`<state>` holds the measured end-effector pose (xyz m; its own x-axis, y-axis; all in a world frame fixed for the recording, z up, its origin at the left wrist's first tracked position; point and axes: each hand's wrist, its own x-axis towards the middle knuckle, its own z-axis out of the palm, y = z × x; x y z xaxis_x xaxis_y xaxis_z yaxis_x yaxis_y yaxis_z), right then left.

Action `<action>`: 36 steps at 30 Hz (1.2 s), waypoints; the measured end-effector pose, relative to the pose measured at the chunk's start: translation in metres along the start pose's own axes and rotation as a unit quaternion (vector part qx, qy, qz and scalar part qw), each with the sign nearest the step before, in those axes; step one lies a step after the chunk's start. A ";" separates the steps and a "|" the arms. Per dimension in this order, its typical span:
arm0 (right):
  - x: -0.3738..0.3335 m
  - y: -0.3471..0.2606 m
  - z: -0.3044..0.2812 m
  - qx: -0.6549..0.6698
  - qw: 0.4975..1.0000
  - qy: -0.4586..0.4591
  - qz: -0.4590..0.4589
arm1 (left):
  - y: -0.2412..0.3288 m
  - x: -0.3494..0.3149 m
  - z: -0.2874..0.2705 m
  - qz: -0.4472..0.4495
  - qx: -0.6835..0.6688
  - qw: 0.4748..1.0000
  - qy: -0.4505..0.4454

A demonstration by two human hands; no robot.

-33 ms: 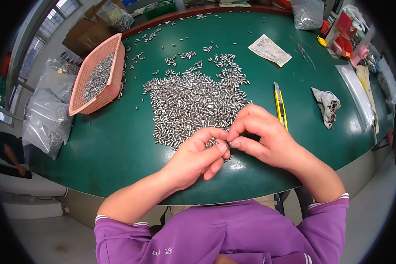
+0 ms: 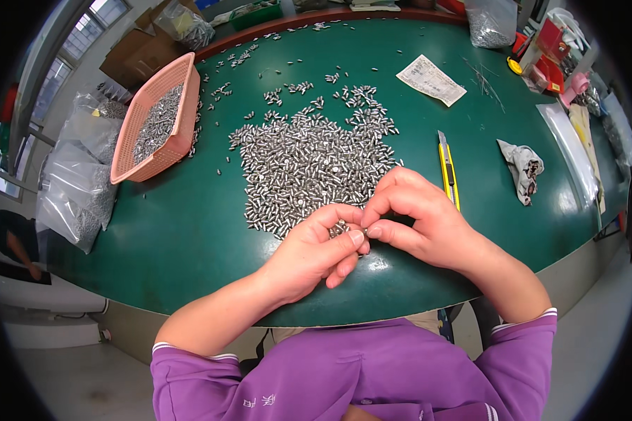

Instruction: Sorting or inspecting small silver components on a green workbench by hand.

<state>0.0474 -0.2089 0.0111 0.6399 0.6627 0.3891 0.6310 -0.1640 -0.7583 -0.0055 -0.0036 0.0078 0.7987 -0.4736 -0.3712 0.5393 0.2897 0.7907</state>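
Note:
A broad heap of small silver metal pins (image 2: 309, 165), rounded at the end, is spread over the green table (image 2: 211, 252). Just at its near edge, my left hand (image 2: 316, 249) is curled, with several of these pins (image 2: 339, 228) cupped between thumb and fingers. My right hand (image 2: 418, 221) comes in from the right, thumb and forefinger pinched at the tip of the left thumb. A tiny dark metal piece (image 2: 366, 232) shows at that pinch, mostly covered by the fingertips. The two hands touch or nearly touch there.
A yellow utility knife (image 2: 448, 172) lies right of the heap, blade out. Beyond are a paper slip (image 2: 430, 80), thin wires (image 2: 484, 81) and a crumpled cloth (image 2: 523, 168). Left stand a pink basket (image 2: 186, 123) of metal parts and filled plastic bags (image 2: 77, 196).

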 end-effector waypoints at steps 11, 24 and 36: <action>0.000 0.008 -0.007 -0.128 0.988 0.087 0.027 | -0.004 0.002 -0.005 0.025 -0.011 0.999 -0.020; -0.004 0.011 -0.007 -0.256 0.967 0.011 0.008 | -0.002 0.001 -0.006 0.022 -0.027 0.999 -0.034; 0.001 -0.001 0.000 -0.151 0.987 0.027 -0.046 | -0.002 0.000 0.001 0.013 0.036 0.999 0.021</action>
<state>0.0477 -0.2080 0.0123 0.5915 0.6466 0.4817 0.7840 -0.3216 -0.5310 -0.0066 -0.0050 0.0062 0.8234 -0.4314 -0.3686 0.4989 0.2409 0.8325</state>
